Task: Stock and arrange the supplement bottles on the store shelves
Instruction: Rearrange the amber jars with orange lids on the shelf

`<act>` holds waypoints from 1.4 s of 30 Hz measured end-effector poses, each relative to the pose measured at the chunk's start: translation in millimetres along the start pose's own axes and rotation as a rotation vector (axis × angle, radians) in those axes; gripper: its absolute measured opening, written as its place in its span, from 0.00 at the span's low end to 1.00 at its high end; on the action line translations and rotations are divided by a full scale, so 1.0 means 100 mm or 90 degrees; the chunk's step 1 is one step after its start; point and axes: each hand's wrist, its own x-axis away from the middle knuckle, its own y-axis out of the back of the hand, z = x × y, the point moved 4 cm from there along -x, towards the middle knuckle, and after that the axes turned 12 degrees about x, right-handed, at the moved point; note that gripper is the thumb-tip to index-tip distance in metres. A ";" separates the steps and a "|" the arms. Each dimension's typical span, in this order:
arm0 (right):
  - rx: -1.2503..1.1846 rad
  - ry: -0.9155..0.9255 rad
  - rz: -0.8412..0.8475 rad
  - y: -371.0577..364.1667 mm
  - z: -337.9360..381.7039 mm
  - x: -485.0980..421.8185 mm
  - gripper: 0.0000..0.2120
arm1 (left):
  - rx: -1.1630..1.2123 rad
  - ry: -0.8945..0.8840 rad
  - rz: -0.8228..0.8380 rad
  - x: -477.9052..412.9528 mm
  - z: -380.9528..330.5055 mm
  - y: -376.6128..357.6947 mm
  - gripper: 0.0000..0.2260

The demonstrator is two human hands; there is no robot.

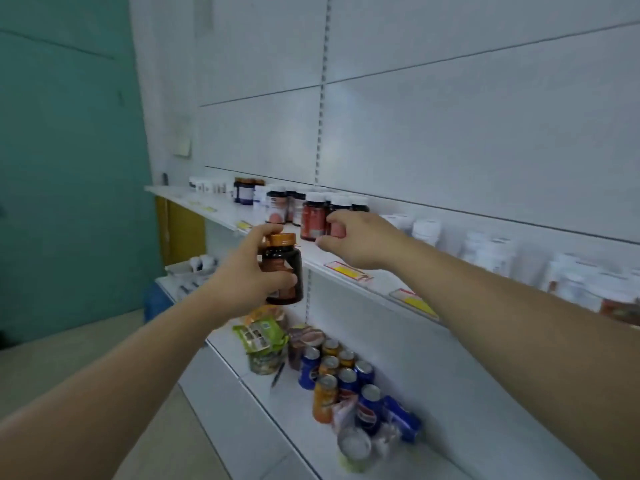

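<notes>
My left hand point(249, 275) grips a dark supplement bottle point(285, 268) with an orange cap, held upright in front of the white shelf's point(311, 252) front edge. My right hand point(360, 237) reaches onto that shelf with its fingers curled around a red-labelled bottle point(336, 230) with a white cap, beside another red bottle point(311, 220). More dark bottles with white caps point(277, 202) stand in a row to the left. White bottles point(426, 230) stand to the right.
Yellow and red price tags point(348, 270) line the shelf edge. On the lower shelf point(294, 410) stand drink cans point(332, 368), a green packet point(259, 336) and a tin point(353, 448). A teal wall point(69, 168) is on the left.
</notes>
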 end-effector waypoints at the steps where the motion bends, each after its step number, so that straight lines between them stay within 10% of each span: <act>1: -0.016 0.015 0.016 -0.15 0.23 -0.18 0.28 | 0.011 0.011 -0.019 -0.04 0.12 0.27 0.30; 21: -0.482 0.069 0.239 -2.88 2.79 -2.47 0.26 | 0.076 0.183 -0.143 -1.49 2.12 3.32 0.25; 42: -0.512 -0.040 0.308 -5.11 3.84 -6.00 0.24 | 0.010 0.273 -0.047 -4.40 4.60 5.72 0.26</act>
